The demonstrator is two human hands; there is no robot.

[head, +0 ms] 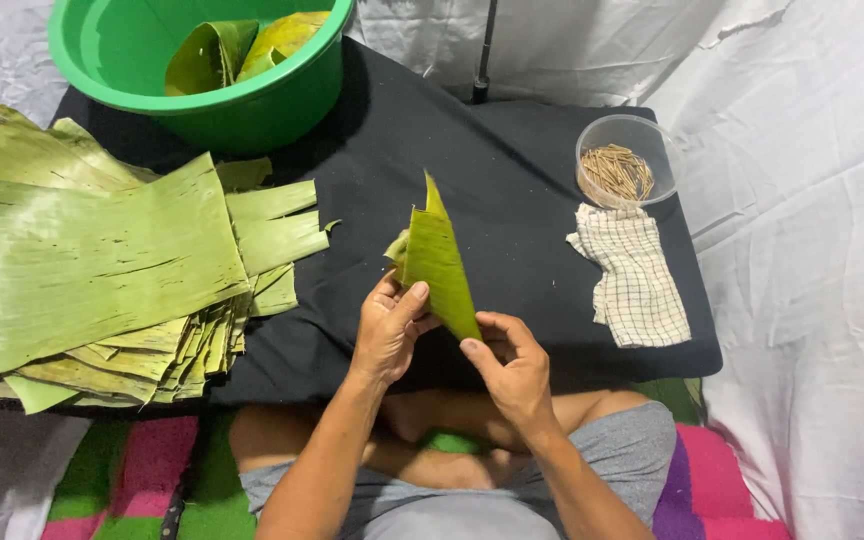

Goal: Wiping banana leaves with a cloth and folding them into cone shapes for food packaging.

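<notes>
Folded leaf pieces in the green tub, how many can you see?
2: a darker folded leaf on the left inside the green tub, and a yellower folded leaf against its right rim. More may lie hidden beneath them.

Low table (512, 180), covered in black cloth. Resting on it:
- stack of flat banana leaves (92, 260), left side, overhanging the left and front edges;
- green plastic basin (252, 110), back left corner, with folded leaves inside;
- small clear bowl (588, 150) of wooden picks, back right;
- checked cloth (637, 280), just in front of the bowl.
</notes>
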